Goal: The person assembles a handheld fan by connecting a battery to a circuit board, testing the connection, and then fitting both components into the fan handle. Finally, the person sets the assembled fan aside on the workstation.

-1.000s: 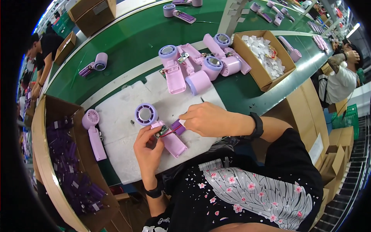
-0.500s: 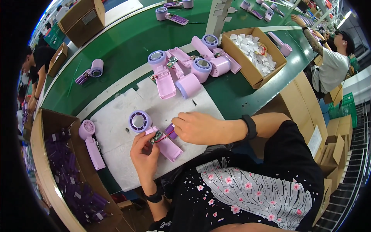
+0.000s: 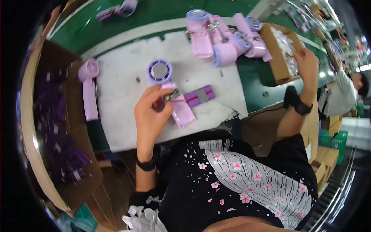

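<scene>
My left hand (image 3: 150,110) pinches a handheld fan at its small circuit board (image 3: 172,95), near the neck. The fan's round lilac head (image 3: 159,70) points away from me, and its pink handle shell (image 3: 184,114) lies open on the white foam sheet (image 3: 119,96). A purple battery pack (image 3: 199,96) with a grey patch rests right of the shell, joined by a red wire. Far to the right, my right hand (image 3: 307,65) reaches over the cardboard box (image 3: 276,58) of small white pieces (image 3: 285,44). Its fingers are curled down at them; what they hold is hidden.
Several pink fan parts (image 3: 224,54) are heaped at the foam's back right. One pink fan (image 3: 90,89) lies at its left edge. A deep carton (image 3: 79,127) holds purple battery packs on the left. On the right, a person in a light shirt (image 3: 345,91) sits at the green bench.
My right hand has let go of the battery pack and moved right to the box of white pieces. The battery now lies on the foam. The view has shifted; my left hand still holds the fan.
</scene>
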`<state>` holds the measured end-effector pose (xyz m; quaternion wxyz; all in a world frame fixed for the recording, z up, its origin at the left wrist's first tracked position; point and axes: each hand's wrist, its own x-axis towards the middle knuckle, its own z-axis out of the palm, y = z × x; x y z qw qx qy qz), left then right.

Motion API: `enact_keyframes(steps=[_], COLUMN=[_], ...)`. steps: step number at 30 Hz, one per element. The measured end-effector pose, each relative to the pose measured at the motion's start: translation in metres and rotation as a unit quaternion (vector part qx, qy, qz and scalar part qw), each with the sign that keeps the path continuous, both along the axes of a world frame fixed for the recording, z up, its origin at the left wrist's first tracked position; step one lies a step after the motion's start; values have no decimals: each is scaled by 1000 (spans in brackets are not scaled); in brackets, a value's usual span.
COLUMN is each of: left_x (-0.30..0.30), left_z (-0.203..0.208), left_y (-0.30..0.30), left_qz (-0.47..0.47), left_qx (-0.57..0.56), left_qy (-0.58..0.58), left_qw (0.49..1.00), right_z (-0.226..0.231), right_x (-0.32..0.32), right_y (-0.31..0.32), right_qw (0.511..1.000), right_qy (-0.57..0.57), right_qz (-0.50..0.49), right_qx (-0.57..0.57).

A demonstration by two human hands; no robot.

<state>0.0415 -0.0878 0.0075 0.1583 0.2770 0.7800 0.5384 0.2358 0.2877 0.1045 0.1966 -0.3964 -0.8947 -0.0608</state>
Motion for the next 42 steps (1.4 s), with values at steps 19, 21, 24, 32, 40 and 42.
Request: enact_keyframes(steps=[19, 21, 24, 32, 40, 42], left_x=[-1, -1, -4, -5, 0, 0], left_z=[-3, -3, 3, 3, 0, -1], left_y=[6, 7, 6, 6, 10, 10], left_qz=[4, 5, -21, -49, -22, -21], left_qx=[54, 59, 29, 0, 9, 8], left_qy=[-32, -32, 3, 67, 122, 128], left_qw=[998, 998, 999, 997, 992, 992], right_z=[-55, -55, -52, -43, -41, -36], right_x=[-105, -103, -94, -88, -93, -94], right_y=[-157, -157, -162, -158, -153, -156], right_qw=[613, 565, 440, 405, 559, 583], right_qy=[-146, -131, -19, -43, -59, -74], right_qz=[387, 334, 308, 317, 456, 475], right_qx=[-674, -743, -844, -856, -690, -655])
